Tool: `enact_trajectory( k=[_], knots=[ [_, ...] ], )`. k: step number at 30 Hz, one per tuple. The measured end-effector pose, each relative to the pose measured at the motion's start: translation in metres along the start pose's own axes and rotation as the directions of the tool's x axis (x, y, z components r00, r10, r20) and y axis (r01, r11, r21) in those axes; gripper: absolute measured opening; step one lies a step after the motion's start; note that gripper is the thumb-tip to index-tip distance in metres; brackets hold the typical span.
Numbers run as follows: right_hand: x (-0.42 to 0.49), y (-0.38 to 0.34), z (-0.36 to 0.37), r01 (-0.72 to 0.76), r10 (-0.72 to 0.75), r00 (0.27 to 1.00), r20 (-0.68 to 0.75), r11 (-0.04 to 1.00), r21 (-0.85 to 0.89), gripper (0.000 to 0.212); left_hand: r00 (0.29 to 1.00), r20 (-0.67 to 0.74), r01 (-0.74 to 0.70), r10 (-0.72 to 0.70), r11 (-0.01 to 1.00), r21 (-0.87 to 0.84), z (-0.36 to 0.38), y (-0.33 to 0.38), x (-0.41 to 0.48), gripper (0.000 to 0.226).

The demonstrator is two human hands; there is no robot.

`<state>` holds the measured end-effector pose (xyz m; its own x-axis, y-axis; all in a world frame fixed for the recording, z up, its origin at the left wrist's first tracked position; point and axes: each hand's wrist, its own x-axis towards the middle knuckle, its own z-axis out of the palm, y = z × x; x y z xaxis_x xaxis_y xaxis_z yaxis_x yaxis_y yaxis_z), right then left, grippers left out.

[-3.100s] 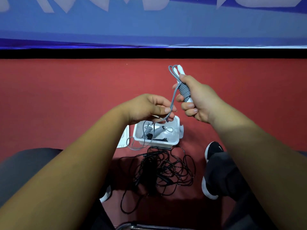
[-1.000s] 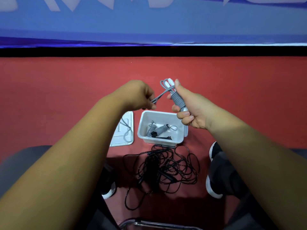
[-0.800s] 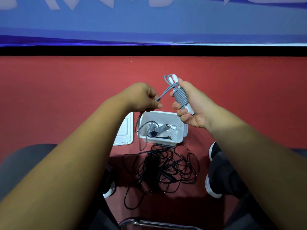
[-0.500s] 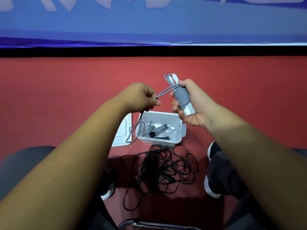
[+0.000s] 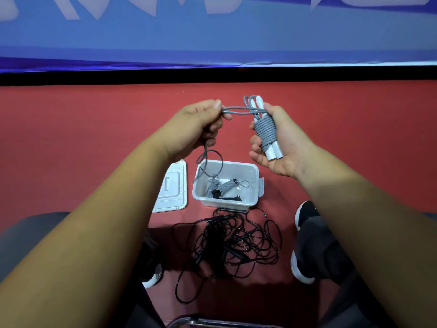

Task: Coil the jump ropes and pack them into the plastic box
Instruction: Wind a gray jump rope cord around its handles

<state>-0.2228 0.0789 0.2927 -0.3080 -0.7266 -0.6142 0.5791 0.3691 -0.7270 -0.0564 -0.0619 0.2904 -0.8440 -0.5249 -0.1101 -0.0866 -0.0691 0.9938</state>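
From the head camera I see the right hand (image 5: 281,147) holding the grey jump rope wound on its white handles (image 5: 266,131), fingers curled round it; the left hand (image 5: 196,126) pinches its loose strand, at the left of the bundle; both are above the clear plastic box (image 5: 236,165) on the red floor, which contains a second coiled grey rope (image 5: 224,187); a tangled black rope (image 5: 231,242) lies on its near side.

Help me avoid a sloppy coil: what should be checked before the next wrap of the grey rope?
1. Right hand grips the grey jump rope bundle, handles together: ok.
2. Left hand pinches the free strand: ok.
3. Strand between the hands runs straight, without slack: ok.
4. Loose tail hanging over the plastic box is clear of the coiled rope inside: cannot tell.
5. Box open, lid lying beside it: ok.
6. Bare floor showing in the box for another bundle: ok.
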Motion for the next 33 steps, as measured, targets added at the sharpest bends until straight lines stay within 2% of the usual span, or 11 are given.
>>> enact_trajectory(
  k=[3,6,14,18,20,22,25,29,33],
  knots=[
    [-0.002,-0.003,-0.001,0.016,-0.016,1.0,0.014,1.0,0.015,0.048,0.999,-0.019,-0.031,0.035,0.98,0.199,-0.006,-0.003,-0.001,0.027],
    [-0.005,-0.007,-0.001,0.016,-0.018,0.998,0.066,0.999,0.031,0.046,0.999,-0.008,-0.045,0.054,0.888,0.457,-0.013,-0.006,-0.004,0.02],
    [-0.004,-0.004,-0.002,-0.053,0.072,0.959,0.273,0.995,-0.079,0.049,0.996,-0.086,0.037,0.025,0.757,0.652,-0.019,-0.013,0.002,0.021],
    [-0.01,0.004,0.002,-0.083,0.146,0.91,0.389,0.981,-0.176,0.056,0.998,-0.06,0.046,-0.012,0.799,0.6,-0.009,-0.014,0.0,0.017],
    [-0.012,0.008,0.002,-0.106,0.205,0.862,0.464,0.967,-0.23,0.062,0.999,-0.029,0.035,-0.021,0.787,0.616,-0.006,-0.014,0.0,0.038],
    [-0.013,0.014,0.001,-0.136,0.266,0.804,0.532,0.953,-0.27,0.064,0.999,-0.026,0.035,-0.024,0.753,0.657,-0.006,-0.015,0.0,0.045],
    [-0.014,0.024,0.002,-0.164,0.34,0.738,0.584,0.928,-0.333,0.061,0.998,0.055,-0.024,-0.013,0.779,0.626,-0.007,-0.015,-0.004,0.031],
    [-0.011,0.038,0.005,-0.205,0.416,0.729,0.544,0.891,-0.406,0.08,0.996,0.072,0.013,-0.055,0.874,0.486,-0.004,-0.008,-0.005,0.019],
    [-0.008,0.039,0.005,-0.215,0.434,0.727,0.532,0.88,-0.424,0.072,1.0,0.028,-0.004,-0.011,0.888,0.461,-0.009,-0.005,0.0,0.013]
  ],
)
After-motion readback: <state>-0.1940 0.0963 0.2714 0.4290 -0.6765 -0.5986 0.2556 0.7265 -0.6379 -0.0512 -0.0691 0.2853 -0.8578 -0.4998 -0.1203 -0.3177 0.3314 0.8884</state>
